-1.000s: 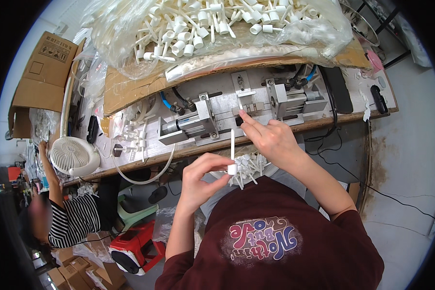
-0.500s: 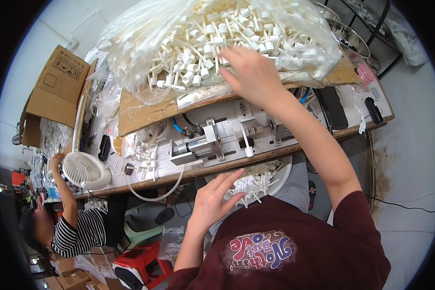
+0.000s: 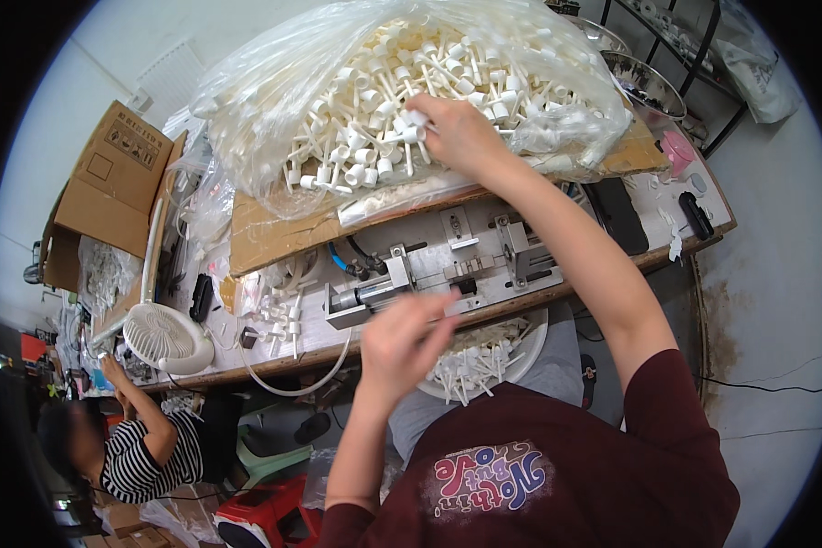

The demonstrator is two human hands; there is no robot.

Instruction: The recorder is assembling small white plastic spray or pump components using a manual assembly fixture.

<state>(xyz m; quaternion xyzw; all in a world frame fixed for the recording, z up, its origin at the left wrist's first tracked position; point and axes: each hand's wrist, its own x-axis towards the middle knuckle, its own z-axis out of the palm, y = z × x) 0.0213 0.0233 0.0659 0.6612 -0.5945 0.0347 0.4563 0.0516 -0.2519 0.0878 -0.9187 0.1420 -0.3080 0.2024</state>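
Note:
At the far side of the bench, my right hand (image 3: 461,132) pinches a white plastic cap with a stem (image 3: 415,134) at the edge of a large heap of similar white pieces (image 3: 361,119). The heap lies in an open clear plastic bag (image 3: 256,137). My left hand (image 3: 402,345), smeared by motion, hovers at the bench's front edge; whether its fingers hold anything does not show. Just beyond it sits a metal clamping fixture (image 3: 470,267) with a cylinder and a black block. Below, a white bowl (image 3: 541,342) on my lap holds several white stemmed pieces (image 3: 475,365).
A cardboard sheet (image 3: 283,242) lies beneath the bag. To the left are a white fan (image 3: 166,338), loose white parts (image 3: 288,324), a clear hose (image 3: 310,391) and a cardboard box (image 3: 110,178). A person in a striped top (image 3: 160,457) works at far left.
My right hand has closed on a white cap piece in the heap. My left hand has moved up toward the fixture. The white piece that stuck out of the fixture no longer shows there.

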